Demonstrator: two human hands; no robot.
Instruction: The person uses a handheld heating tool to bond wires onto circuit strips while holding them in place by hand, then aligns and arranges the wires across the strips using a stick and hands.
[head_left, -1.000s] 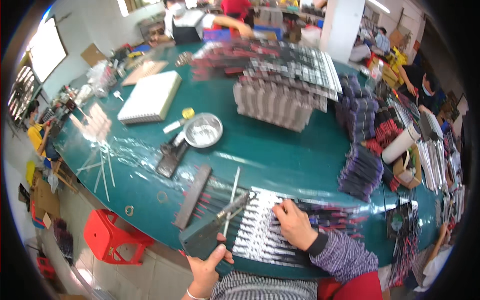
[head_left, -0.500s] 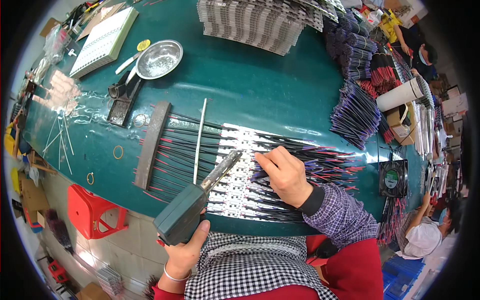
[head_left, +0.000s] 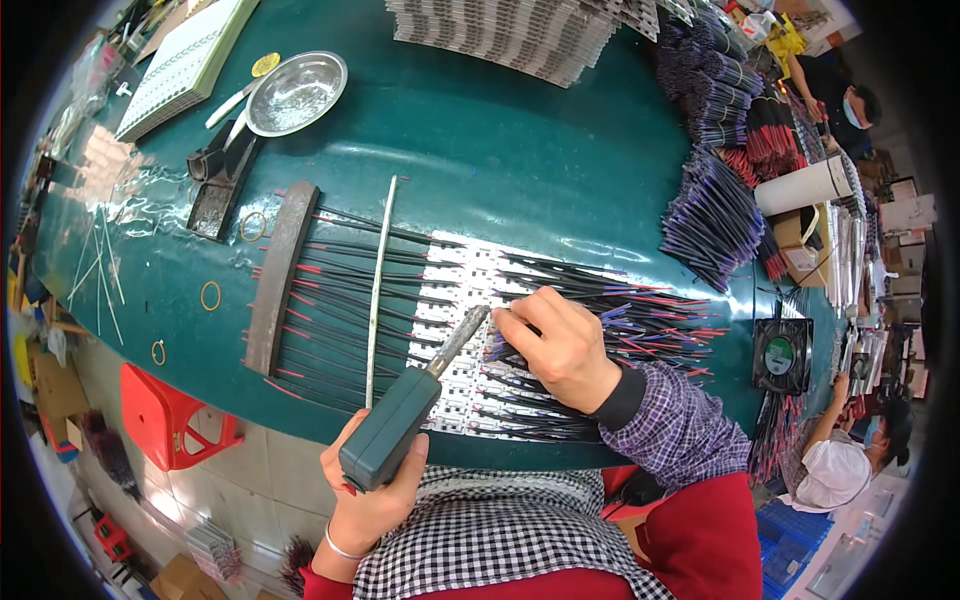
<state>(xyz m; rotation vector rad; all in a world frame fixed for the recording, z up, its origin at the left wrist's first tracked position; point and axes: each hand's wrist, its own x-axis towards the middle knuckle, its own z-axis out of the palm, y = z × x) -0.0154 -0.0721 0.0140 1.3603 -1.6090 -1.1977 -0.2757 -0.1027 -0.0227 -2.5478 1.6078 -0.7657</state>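
Observation:
My left hand (head_left: 365, 500) is wrapped round the dark green handle of a soldering iron (head_left: 392, 430). Its metal tip reaches the middle of a white circuit board panel (head_left: 447, 345), just beside my right fingertips. My right hand (head_left: 560, 350) is closed in a pinch over the panel, on what looks like a thin black wire; the fingers mostly hide it. Rows of black wires (head_left: 650, 325) with red and blue ends fan out to the right of the panel. More black wires (head_left: 335, 292) run left from it, under a thin pale rod (head_left: 378, 290) and a metal bar (head_left: 283, 280).
A metal bowl (head_left: 296, 95) and a dark iron stand (head_left: 222, 190) are at the far left. Stacked panels (head_left: 505, 40) stand at the back. Wire bundles (head_left: 710, 210) and a small fan (head_left: 782, 355) are on the right. A red stool (head_left: 165, 415) stands below the table's left edge.
The iron's handle has swung right and closer to me, its tip still at my right fingertips. My left fingers now show round the handle. The whole view has shifted slightly.

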